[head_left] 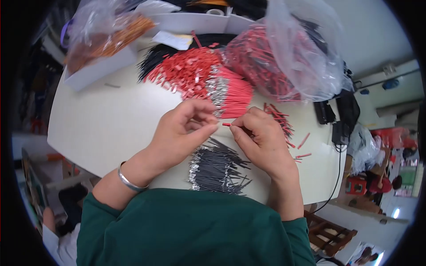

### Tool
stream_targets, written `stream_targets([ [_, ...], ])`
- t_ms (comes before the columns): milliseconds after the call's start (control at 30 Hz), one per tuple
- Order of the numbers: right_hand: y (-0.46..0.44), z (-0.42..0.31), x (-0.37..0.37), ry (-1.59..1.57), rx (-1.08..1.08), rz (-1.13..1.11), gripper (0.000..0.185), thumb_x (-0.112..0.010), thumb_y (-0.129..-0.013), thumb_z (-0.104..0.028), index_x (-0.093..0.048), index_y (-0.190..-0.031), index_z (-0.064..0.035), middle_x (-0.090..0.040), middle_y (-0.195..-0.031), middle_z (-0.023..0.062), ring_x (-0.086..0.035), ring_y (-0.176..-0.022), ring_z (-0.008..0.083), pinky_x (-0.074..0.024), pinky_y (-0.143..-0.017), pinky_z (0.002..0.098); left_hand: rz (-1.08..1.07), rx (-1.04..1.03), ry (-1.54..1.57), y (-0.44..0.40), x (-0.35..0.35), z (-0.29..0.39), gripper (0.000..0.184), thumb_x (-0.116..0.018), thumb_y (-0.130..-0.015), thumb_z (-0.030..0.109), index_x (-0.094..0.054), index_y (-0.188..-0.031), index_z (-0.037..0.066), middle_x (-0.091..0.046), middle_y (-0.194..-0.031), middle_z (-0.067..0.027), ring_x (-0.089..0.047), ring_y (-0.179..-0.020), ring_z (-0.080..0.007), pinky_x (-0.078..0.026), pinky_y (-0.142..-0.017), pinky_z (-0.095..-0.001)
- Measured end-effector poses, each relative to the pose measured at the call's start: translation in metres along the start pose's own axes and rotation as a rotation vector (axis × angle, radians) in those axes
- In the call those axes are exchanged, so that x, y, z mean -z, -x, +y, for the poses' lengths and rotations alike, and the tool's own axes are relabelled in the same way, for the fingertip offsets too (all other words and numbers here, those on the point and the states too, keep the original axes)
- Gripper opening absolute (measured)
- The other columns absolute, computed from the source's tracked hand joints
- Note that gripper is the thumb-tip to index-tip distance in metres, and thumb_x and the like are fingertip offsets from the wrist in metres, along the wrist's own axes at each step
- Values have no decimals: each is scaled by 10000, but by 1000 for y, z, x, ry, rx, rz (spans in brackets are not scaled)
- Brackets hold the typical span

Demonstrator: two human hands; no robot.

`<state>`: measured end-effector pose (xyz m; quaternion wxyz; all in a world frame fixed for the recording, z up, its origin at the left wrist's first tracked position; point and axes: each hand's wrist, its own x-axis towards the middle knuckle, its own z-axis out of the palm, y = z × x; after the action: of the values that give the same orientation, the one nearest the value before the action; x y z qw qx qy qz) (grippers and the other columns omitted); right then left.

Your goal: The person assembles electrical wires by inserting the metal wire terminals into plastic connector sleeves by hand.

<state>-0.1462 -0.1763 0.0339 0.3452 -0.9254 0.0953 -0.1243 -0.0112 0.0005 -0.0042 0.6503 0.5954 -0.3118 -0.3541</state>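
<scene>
My right hand [262, 139] pinches a short red tube-like piece [226, 124] between thumb and forefinger. Its free end points left, towards my left hand [184, 126]. The left fingers are loosely curved, thumb a little apart, and nothing shows between them. Just beyond both hands lies a bundle of red wires [237, 95] with silvery metal ends [218, 91]. A heap of short red pieces [188, 66] spreads beside it. Closer to my body, below the hands, is a pile of black wires [212, 168] with silvery ends.
A clear plastic bag [306, 57] of red and black pieces stands at the back right. Loose red-and-black pieces [279, 119] lie right of my hand. At the back left, a white box [102, 66] holds orange strips. A black cable [339, 173] hangs off the table's right edge.
</scene>
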Motion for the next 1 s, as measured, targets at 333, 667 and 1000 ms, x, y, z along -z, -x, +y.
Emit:
stream_targets([
  [333,35,27,72,406,-288,229,124,-762,-838,-89,-708,-911,-4,-653,-873,134,-636,-842,299,-514,-734,384,35,67,-80,-5,8,5,196,-667,-996,88,-632,-1176,19,-666,-1024,-13,-599,-897,-59,-501,-780,-224],
  [667,49,122,120,663,-844,456,597,-825,-820,-397,-695,-1212,34,-701,-1100,207,-659,-1064,396,-523,-972,444,24,99,-73,-6,10,3,162,-631,-1005,77,-639,-1156,20,-698,-998,-34,-636,-900,-77,-511,-775,-233],
  [1000,62,158,118,663,-711,472,396,-748,-917,-296,-704,-1184,-8,-635,-1185,230,-611,-1095,402,-495,-951,472,37,100,-102,-9,14,1,154,-628,-1003,70,-640,-1148,21,-703,-991,-43,-642,-887,-84,-516,-766,-240],
])
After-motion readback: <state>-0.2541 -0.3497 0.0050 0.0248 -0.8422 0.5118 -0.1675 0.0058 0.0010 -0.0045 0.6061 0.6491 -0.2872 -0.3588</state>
